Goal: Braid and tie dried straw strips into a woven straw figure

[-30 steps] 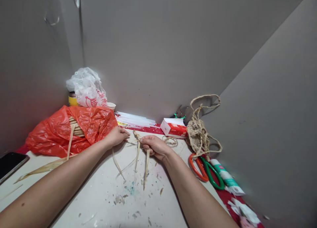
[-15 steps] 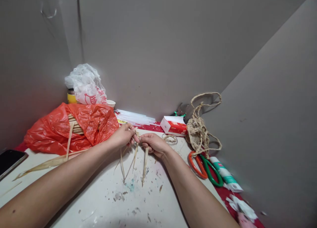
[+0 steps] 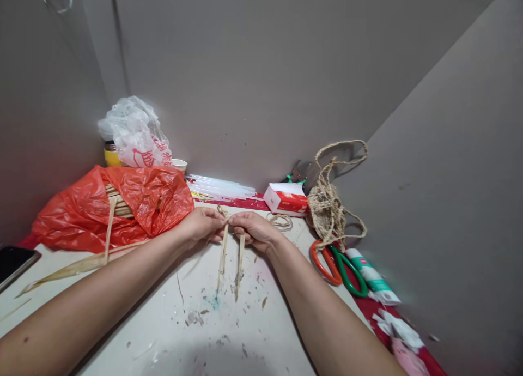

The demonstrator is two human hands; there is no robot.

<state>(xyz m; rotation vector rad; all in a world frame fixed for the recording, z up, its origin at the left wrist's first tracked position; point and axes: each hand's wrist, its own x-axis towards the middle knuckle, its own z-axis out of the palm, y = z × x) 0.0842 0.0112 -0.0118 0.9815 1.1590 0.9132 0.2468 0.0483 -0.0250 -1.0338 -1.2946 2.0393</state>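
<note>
My left hand (image 3: 205, 223) and my right hand (image 3: 252, 229) meet over the white tabletop (image 3: 163, 327), both with fingers closed. Between their fingertips they pinch pale, dry strips of plant fibre (image 3: 223, 256), like straw or corn husk. A small knotted or braided bit pokes up above the fingertips. One strip end hangs down between the hands, and another fibre strip (image 3: 240, 272) hangs from under my right fingers. How the strips cross inside the grip is hidden by the fingers.
At left lie a red plastic bag (image 3: 73, 212) of fibre bundles, a loose husk strip (image 3: 73, 267) and a phone (image 3: 14, 264). Clear sticks (image 3: 220, 186) and a red-white box (image 3: 286, 199) stand behind. At right are braided cord (image 3: 327, 212), orange-and-green-handled scissors (image 3: 347, 272) and a tube (image 3: 373, 275).
The thin strips that hung spread out below my left hand are now gathered closer into one hanging end. My fingertips have come together. The view has shifted slightly.
</note>
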